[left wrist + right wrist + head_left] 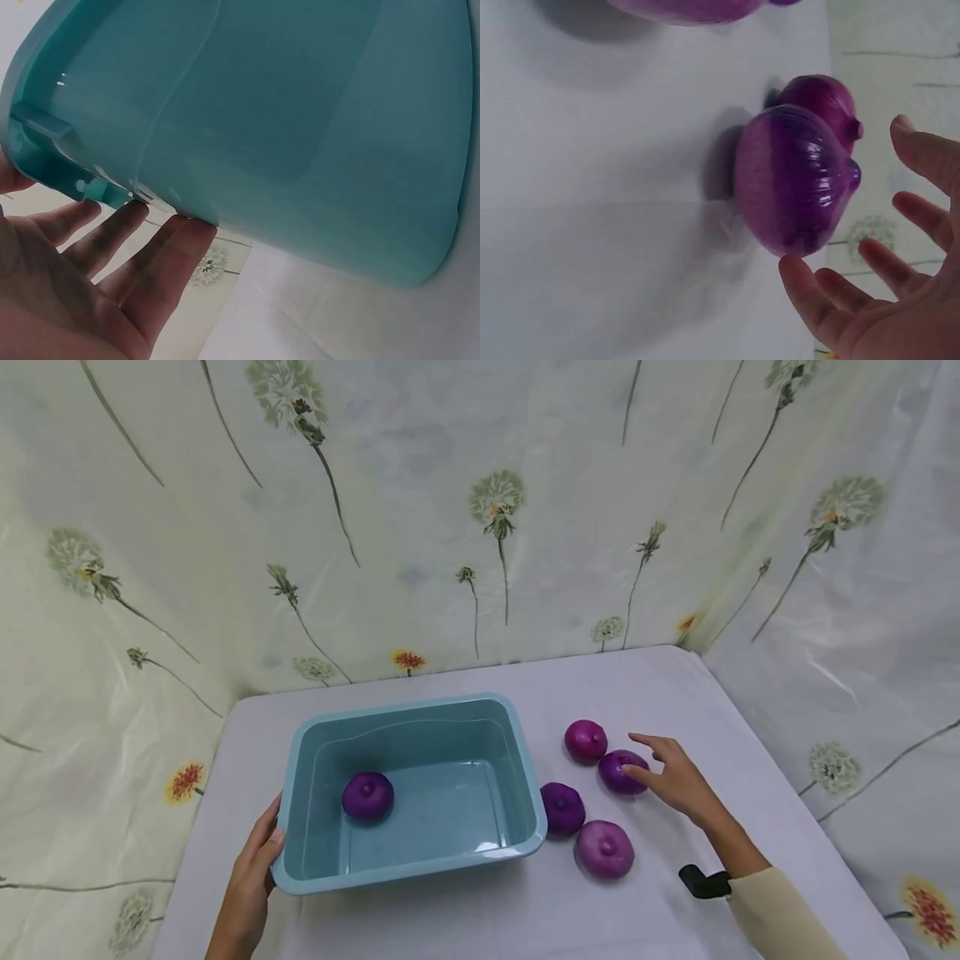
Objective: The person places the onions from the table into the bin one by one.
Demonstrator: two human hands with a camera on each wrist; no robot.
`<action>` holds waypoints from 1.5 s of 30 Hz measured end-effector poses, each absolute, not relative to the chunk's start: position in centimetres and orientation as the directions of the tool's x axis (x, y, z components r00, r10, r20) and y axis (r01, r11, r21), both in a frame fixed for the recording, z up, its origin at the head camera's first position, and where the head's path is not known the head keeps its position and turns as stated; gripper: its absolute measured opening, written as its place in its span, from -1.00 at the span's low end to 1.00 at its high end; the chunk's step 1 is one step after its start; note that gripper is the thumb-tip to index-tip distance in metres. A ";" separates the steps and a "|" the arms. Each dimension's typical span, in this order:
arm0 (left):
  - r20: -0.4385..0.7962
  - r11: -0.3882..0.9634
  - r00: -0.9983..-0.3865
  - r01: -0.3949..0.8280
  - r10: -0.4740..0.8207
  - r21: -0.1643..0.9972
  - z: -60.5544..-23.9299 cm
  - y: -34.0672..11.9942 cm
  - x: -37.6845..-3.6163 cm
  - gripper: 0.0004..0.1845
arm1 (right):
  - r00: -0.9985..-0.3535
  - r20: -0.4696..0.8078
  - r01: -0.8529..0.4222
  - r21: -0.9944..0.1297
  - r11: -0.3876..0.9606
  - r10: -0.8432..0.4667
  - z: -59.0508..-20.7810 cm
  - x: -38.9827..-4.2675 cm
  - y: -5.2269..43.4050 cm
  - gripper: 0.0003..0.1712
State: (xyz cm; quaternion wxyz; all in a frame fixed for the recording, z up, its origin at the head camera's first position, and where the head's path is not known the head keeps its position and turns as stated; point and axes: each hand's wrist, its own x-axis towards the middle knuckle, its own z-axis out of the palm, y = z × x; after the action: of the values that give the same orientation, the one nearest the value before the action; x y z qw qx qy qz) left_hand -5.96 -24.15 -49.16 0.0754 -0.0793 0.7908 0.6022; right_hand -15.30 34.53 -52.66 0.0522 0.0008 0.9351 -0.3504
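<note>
A light blue tub point(435, 739) stands on a white-covered surface point(570, 922), and a lone onion point(368, 797), deep purple with its nub turned upward, sits inside it, toward the tub's left end.

The person's left hand point(247, 881) is at the left end of the tub. Its fingers are spread and reach under the rim, and the left wrist view shows several fingertips touching the outer wall.

Four more onions lie on the surface to the right of the tub. Nearest is a dark onion point(562, 810), just beside the tub's right end and partly hidden by its rim. A pale pink onion point(604, 850) lies next to it, a little farther out from the tub and closer to the person. A magenta onion point(586, 742), the smallest, lies off the tub's far right corner, with a violet onion point(615, 770) close beside it on the side away from the tub.

The person's right hand point(675, 777) is at the violet onion, holding nothing, thumb and fingers wide apart. In the right wrist view one fingertip comes right up to that onion's glossy skin; whether it touches cannot be told. A black band point(703, 882) shows at this wrist, next to a cream sleeve point(780, 914).

Behind the tub hangs a pale sheet point(570, 568) printed with dandelions.
</note>
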 end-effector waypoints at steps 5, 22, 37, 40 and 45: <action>-0.216 0.266 -0.976 -0.217 -0.036 0.939 -49.3 -24.2 -5.9 -0.39 | -0.994 -0.106 0.047 -0.683 0.729 -0.035 -54.6 -15.2 34.3 -0.14; -0.221 0.261 -0.974 -0.225 -0.045 0.939 -49.4 -24.3 -6.1 -0.39 | -0.997 -0.076 0.057 -0.689 0.723 0.007 -56.7 -15.1 34.2 -0.16; -0.247 0.233 -0.968 -0.248 -0.035 0.940 -49.5 -24.0 -5.9 -0.38 | -0.993 -0.096 0.116 -0.685 0.719 0.068 -56.2 -13.3 35.9 -0.13; -0.229 0.230 -0.973 -0.229 -0.028 0.946 -49.5 -24.2 -6.0 -0.38 | -0.992 -0.099 0.122 -0.691 0.712 0.074 -55.5 -13.4 36.2 -0.12; -0.207 0.236 -0.978 -0.207 -0.023 0.949 -49.5 -24.4 -6.1 -0.40 | -0.991 -0.108 0.130 -0.705 0.697 0.075 -53.8 -14.0 36.0 -0.09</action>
State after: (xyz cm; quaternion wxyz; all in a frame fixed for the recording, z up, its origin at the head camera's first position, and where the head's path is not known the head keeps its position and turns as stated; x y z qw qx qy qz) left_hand -6.09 -24.37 -49.48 0.0750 -0.0734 0.7826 0.6137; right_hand -14.02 36.04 -53.79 0.0355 0.0558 0.9204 -0.3854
